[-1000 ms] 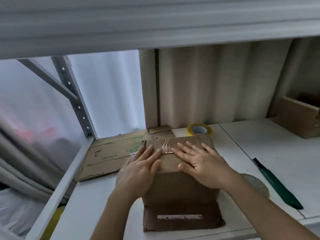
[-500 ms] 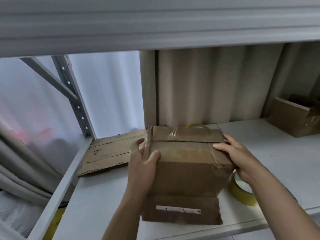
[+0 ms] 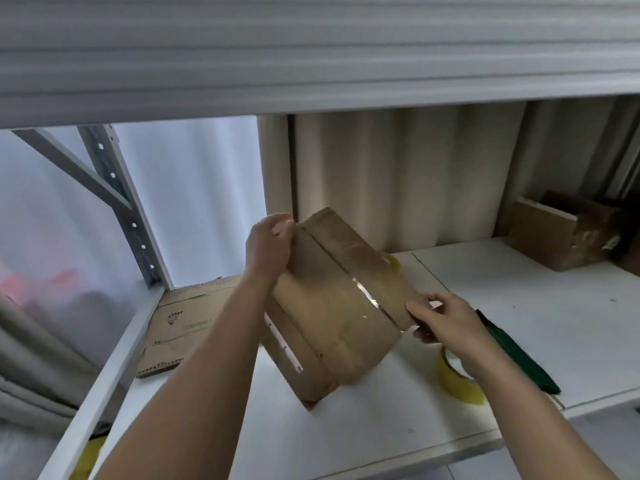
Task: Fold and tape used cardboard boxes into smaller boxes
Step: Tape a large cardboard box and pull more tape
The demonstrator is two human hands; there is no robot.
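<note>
Holding the cardboard box [image 3: 341, 306] tilted above the white shelf [image 3: 571, 327], both hands on it. Half a second ago it sat nearly square to me with its top edge level; now it's rotated, upper corner pointing up-left, taped seam running diagonally down to the right. Lower corner looks close to the shelf surface, can't tell if it touches.

My left hand [image 3: 268, 245] grips the upper-left corner, fingers curled over the edge. Earlier it was lower, on the left side face. My right hand [image 3: 445, 318] pinches the lower-right edge near the end of the seam, thumb on the face toward me, fingers behind. Earlier it sat higher on the right edge.

Clear tape strip [image 3: 365, 296] glints along the seam. A flap with a slot [image 3: 284, 348] sits on the lower-left side of the box; before, it faced me at the bottom.

Yellow tape roll [image 3: 457, 382] lies on the shelf just below my right wrist, partly hidden by it. Green knife [image 3: 516, 355] lies beside it to the right, partly behind my right hand; not visible in the previous frame. Flattened cardboard sheet [image 3: 187, 323] with green print is flat at the shelf's left end, same spot as before. Another brown box [image 3: 568, 233] sits at the back right, well apart. Curtain [image 3: 398, 174] hangs behind the shelf
</note>
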